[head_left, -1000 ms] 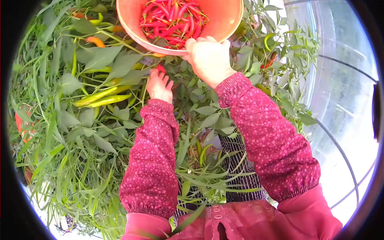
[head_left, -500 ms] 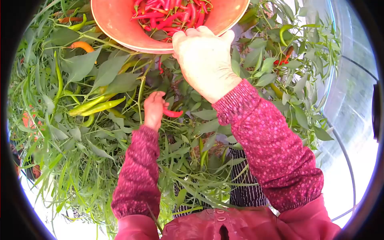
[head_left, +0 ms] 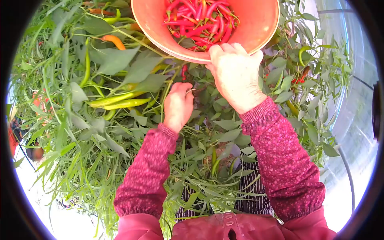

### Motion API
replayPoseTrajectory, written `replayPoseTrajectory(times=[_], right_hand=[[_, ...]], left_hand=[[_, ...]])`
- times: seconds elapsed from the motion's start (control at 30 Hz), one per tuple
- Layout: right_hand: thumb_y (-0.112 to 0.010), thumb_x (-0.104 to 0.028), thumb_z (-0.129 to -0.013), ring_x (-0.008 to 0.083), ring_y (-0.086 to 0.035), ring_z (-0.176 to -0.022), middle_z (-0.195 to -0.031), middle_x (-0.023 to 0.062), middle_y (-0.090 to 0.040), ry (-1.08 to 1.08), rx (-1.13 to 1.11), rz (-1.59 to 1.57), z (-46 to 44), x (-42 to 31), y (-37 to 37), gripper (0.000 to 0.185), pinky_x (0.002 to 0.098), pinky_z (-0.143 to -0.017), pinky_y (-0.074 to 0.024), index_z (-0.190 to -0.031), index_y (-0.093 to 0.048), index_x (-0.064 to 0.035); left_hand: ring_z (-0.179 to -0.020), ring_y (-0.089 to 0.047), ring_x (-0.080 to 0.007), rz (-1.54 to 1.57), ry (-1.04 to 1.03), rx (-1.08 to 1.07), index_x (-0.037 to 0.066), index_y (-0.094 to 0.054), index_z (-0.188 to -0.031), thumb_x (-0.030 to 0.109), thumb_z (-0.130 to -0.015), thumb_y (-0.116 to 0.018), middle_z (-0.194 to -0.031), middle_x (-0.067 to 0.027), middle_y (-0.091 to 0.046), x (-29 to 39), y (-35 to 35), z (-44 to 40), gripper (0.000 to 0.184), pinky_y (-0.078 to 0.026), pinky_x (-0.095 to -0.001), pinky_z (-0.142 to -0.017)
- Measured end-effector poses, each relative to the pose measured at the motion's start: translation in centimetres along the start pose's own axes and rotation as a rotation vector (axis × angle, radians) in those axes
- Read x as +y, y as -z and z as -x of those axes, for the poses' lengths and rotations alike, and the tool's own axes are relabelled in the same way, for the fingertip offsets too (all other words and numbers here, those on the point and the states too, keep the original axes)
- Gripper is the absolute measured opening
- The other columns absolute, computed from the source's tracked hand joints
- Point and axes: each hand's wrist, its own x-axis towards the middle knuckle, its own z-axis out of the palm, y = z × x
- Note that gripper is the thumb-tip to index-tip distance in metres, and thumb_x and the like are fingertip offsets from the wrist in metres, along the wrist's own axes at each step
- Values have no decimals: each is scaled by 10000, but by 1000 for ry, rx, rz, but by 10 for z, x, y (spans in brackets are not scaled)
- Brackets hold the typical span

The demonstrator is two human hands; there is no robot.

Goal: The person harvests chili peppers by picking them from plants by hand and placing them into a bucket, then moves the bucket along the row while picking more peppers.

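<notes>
From my remote head view, leafy pepper plants [head_left: 84, 132] fill the left and middle of the scene and extend along the right, where clear plastic sheeting [head_left: 360, 96] curves beside them. Next in size are the patterned sleeves [head_left: 286, 160] of both arms and, at the far side, the red bucket [head_left: 260, 24], its opening visible to me and its upper part cut off by the frame. At the near edge I see a red garment [head_left: 256, 228], with striped trousers [head_left: 252, 188] partly behind foliage. The right hand [head_left: 236, 72] grasps the near rim of the bucket, fingers curled over it. The left hand [head_left: 179, 105], left of the right hand and apart from the bucket, is closed among the leaves; a thin stem [head_left: 191, 91] shows at its fingertips, but I cannot tell what else is inside the grasp. Red peppers [head_left: 200, 26] lie heaped in the bucket. Long yellow-green peppers [head_left: 127, 103] hang left of the left hand, an orange pepper [head_left: 114, 41] lies farther away on the left, and a small red pepper [head_left: 184, 73] hangs just beyond the left hand, below the rim.
</notes>
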Motion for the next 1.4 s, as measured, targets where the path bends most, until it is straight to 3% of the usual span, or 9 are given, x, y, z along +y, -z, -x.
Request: replayPoseTrajectory(times=[0.13, 0.27, 0.33, 0.47, 0.57, 0.63, 0.77, 1.2, 1.4], right_hand=[[-608, -249, -743, 190, -564, -781, -752, -13, -567, -39, -34, 2, 0, -6, 2, 147, 449, -632, -320, -827, -552, -142], [-526, -198, -761, 212, -547, -804, -756, 9, -554, -95, 35, 11, 0, -10, -3, 101, 633, -743, -350, -791, -588, -124], [-498, -176, -790, 242, -539, -890, -824, 68, -583, -134, 25, -163, -3, -10, 3, 177, 737, -882, -288, -831, -640, -80], [-587, -145, -756, 254, -519, -1043, -950, 90, -583, -133, 161, -613, 8, 6, 16, 150, 711, -922, -260, -887, -628, -85], [-594, -68, -779, 309, -609, -852, -935, 118, -593, -224, 493, -1136, 31, 59, 14, 109, 355, -768, -503, -888, -590, -63], [-585, -72, -787, 297, -603, -894, -944, 135, -599, -408, 276, -806, 60, 110, 10, 140, 385, -798, -488, -926, -587, -56], [-631, -186, -742, 297, -460, -1154, -1168, 119, -549, -265, -380, -192, 138, 184, -15, 446, 419, -987, -325, -1173, -552, -102], [-566, -128, -734, 332, -408, -1210, -1285, 103, -461, -137, -356, -188, 199, 171, -9, 604, 435, -956, -372, -1324, -442, -164], [-628, -123, -697, 357, -413, -1211, -1288, 107, -459, -164, -319, -260, 202, 164, -15, 589, 461, -980, -373, -1268, -483, -118]], left_hand=[[-816, -621, -255, 2, -107, 311, -5, -591, -1095, 15, -818, -530, -1022, -150, -629, -21, 53, -16, 284, -492, -368, -751], [-692, -556, -132, 122, 312, 9, -24, -585, -1096, 26, -883, -494, -964, -94, -622, 0, 81, -20, 237, -475, -270, -641], [-643, -503, -87, 248, 163, 41, -18, -586, -1072, 25, -894, -482, -956, -62, -600, 30, 77, -8, 210, -453, -234, -607], [-635, -468, -47, 412, -41, 324, 36, -500, -1243, 40, -922, -506, -1044, -23, -579, 99, 64, -15, 322, -421, -184, -589], [-720, -503, -88, 4, -320, 434, 35, -522, -1221, 20, -906, -526, -1046, -48, -574, 115, 65, -48, 315, -443, -211, -659], [-757, -519, -103, -128, -479, 473, 33, -551, -1183, 6, -899, -527, -1021, -57, -585, 129, 62, -57, 286, -448, -218, -681], [-875, -594, -197, -20, -555, 168, 12, -599, -1056, -32, -858, -530, -985, -101, -604, 165, 35, -41, 215, -478, -291, -764], [-762, -602, -359, -119, -407, -326, 77, -670, -879, 130, -789, -587, -846, -146, -618, 152, -166, -60, 135, -482, -459, -697], [-963, -603, -347, -456, -141, -770, 25, -661, -922, 195, -743, -652, -1017, -191, -636, 164, -208, -69, 247, -480, -421, -836]])
